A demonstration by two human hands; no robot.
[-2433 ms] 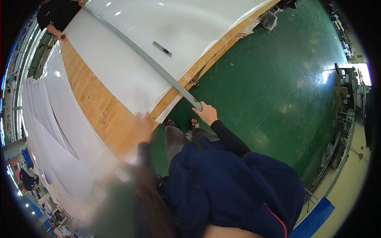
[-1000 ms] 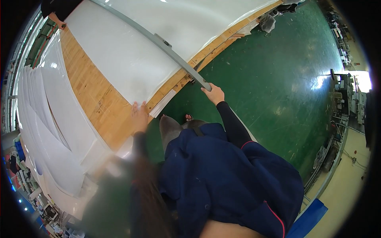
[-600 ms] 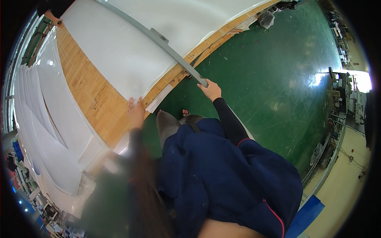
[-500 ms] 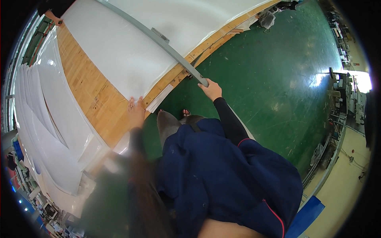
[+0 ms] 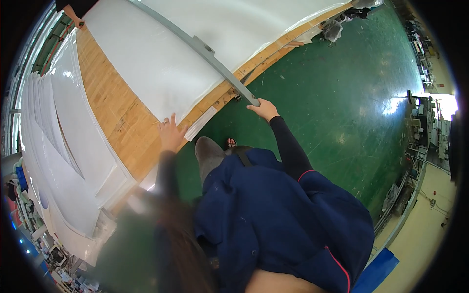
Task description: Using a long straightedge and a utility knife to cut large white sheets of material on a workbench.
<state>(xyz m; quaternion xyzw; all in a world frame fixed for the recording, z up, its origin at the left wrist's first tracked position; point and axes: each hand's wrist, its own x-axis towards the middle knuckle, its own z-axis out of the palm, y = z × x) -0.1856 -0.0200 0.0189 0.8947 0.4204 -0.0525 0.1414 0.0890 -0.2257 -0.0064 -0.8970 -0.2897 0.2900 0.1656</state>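
Observation:
A long grey metal bar [image 5: 229, 78] lies across the white sheet [image 5: 146, 53] on the wooden table and juts past its near edge. My right hand [image 5: 265, 110] is closed round the bar's near end, beyond the table edge. At the sheet's near corner, my left hand [image 5: 171, 134] has its fingers spread, fingertips at the sheet's border and the bare wood; it holds nothing. A small raised fitting [image 5: 204, 45] is on the bar. Whether the sheet is one layer or several, I cannot tell.
Another person's hand [image 5: 79, 22] rests at the table's far left corner. Bare wooden tabletop [image 5: 115, 112] separates the sheet from stacked white sheets [image 5: 53, 132] on the left. Green floor [image 5: 337, 107] lies to the right, with shelving and equipment [image 5: 422, 117] along its far side.
My left hand's fingers have spread wider at the sheet's corner. The whole view has shifted slightly; my right hand keeps its hold on the bar, which stays in place on the table.

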